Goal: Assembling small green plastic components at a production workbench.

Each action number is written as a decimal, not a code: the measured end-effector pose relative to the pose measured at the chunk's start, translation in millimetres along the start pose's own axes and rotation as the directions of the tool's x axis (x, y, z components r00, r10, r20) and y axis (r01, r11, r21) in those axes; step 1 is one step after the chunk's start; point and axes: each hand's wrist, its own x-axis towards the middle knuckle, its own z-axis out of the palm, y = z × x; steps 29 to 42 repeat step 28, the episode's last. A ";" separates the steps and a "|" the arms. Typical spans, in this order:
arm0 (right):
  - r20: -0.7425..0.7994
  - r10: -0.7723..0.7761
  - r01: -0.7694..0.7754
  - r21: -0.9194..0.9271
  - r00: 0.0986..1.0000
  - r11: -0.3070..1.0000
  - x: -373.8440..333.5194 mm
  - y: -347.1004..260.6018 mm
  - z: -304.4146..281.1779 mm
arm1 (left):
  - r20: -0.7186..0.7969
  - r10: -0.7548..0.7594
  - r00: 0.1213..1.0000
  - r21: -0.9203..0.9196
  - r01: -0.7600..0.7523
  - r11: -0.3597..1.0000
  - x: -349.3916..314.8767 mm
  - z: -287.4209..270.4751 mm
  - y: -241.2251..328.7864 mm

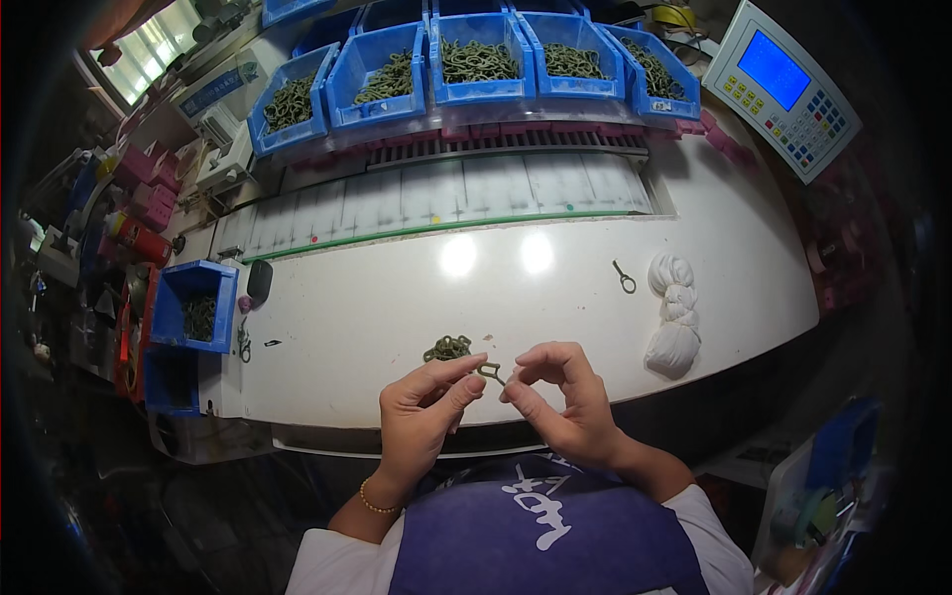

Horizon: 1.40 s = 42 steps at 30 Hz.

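Note:
Just above the table's near edge, a small olive-green piece with an open oblong loop and a thin stem [490, 370] sits between my hands. Thumb and forefinger of my left hand [424, 405] pinch its loop end. My right hand [565, 397] has thumb and fingertips closed at the stem end. A little pile of similar olive-green looped pieces [448, 347] lies on the table just beyond my left fingertips. One separate dark piece with a ring end [626, 279] rests farther off to the right.
A knotted white cloth bundle [674, 317] lies at the right. Several blue bins [482, 94] of green pieces line the back, behind a long pale panel [436, 198]. A keypad unit with a blue screen [783, 89] stands back right. Another blue bin [222, 297] is at the left.

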 end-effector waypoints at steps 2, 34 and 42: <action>0.001 -0.012 0.012 0.008 1.000 1.000 0.9 0.2 -0.7 | -0.002 0.006 1.000 0.008 -0.006 1.000 0.8 0.7 -0.2; 0.232 -0.223 0.315 -0.526 0.947 0.790 52.6 76.7 78.6 | 0.604 -0.504 0.617 -0.655 0.745 0.127 -75.1 -114.3 -108.3; 0.232 -0.223 0.315 -0.526 0.947 0.790 52.6 76.7 78.6 | 0.604 -0.504 0.617 -0.655 0.745 0.127 -75.1 -114.3 -108.3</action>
